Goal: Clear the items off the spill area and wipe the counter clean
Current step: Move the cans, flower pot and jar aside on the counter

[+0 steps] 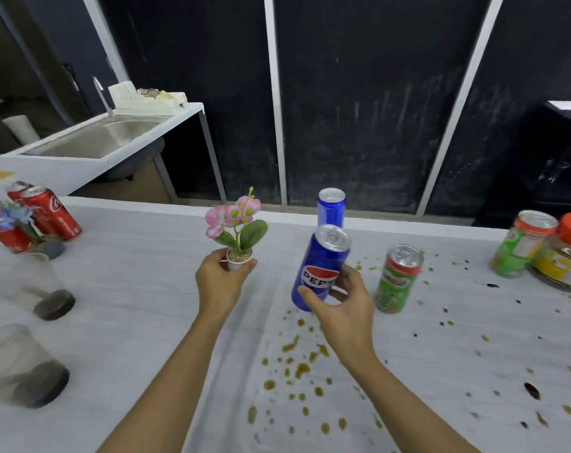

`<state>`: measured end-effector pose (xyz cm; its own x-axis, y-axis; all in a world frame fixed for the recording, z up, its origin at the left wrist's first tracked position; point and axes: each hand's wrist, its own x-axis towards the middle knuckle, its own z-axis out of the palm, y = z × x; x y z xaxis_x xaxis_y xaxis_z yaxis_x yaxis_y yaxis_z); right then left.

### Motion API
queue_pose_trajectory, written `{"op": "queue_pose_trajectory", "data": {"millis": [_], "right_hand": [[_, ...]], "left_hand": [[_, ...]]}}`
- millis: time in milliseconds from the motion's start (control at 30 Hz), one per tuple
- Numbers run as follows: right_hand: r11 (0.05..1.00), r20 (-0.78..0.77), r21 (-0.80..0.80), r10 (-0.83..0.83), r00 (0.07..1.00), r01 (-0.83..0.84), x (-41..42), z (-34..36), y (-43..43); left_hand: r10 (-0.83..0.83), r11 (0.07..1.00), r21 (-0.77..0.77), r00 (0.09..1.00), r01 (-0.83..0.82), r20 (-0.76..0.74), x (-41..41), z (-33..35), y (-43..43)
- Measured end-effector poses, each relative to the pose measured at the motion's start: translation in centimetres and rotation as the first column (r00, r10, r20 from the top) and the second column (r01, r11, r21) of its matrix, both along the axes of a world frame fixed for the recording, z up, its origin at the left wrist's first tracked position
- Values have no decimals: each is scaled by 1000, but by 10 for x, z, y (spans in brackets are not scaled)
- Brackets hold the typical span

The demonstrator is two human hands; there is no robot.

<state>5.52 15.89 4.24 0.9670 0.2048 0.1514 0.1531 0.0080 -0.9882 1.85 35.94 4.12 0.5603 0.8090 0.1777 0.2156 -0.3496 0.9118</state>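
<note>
My left hand (219, 282) holds a small white pot with a pink artificial orchid (237, 228), lifted above the white counter (146, 289). My right hand (338, 305) grips a blue Pepsi can (320, 266), tilted left and raised off the surface. A second blue can (330, 207) stands behind it near the far edge. A green Milo can (398, 278) stands just right of my right hand. Brown and dark spill drops (297, 367) speckle the counter in front of and to the right of my hands.
Two red Coca-Cola cans (45, 214) and a blue flower pot (32, 230) sit at the left. Two clear glasses (19, 367) stand at the near left. A green can (522, 243) and an orange-lidded jar (565, 253) are at the far right. A sink (104, 138) lies behind left.
</note>
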Motion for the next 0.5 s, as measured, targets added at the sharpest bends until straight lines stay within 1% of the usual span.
{"op": "queue_pose_trajectory", "data": {"millis": [100, 233, 367, 500], "right_hand": [[1000, -13, -6, 29, 999, -29, 19, -3, 64], [997, -19, -66, 33, 999, -34, 50, -11, 130], [992, -9, -120, 27, 1000, -28, 77, -20, 167], [987, -31, -157, 28, 999, -32, 90, -28, 191]], "left_hand": [[19, 1000, -11, 1000, -19, -13, 14, -6, 42], [42, 998, -37, 998, -44, -44, 35, -17, 84], [69, 996, -58, 996, -72, -61, 50, -26, 104], [83, 993, -79, 993, -90, -81, 61, -32, 117]]}}
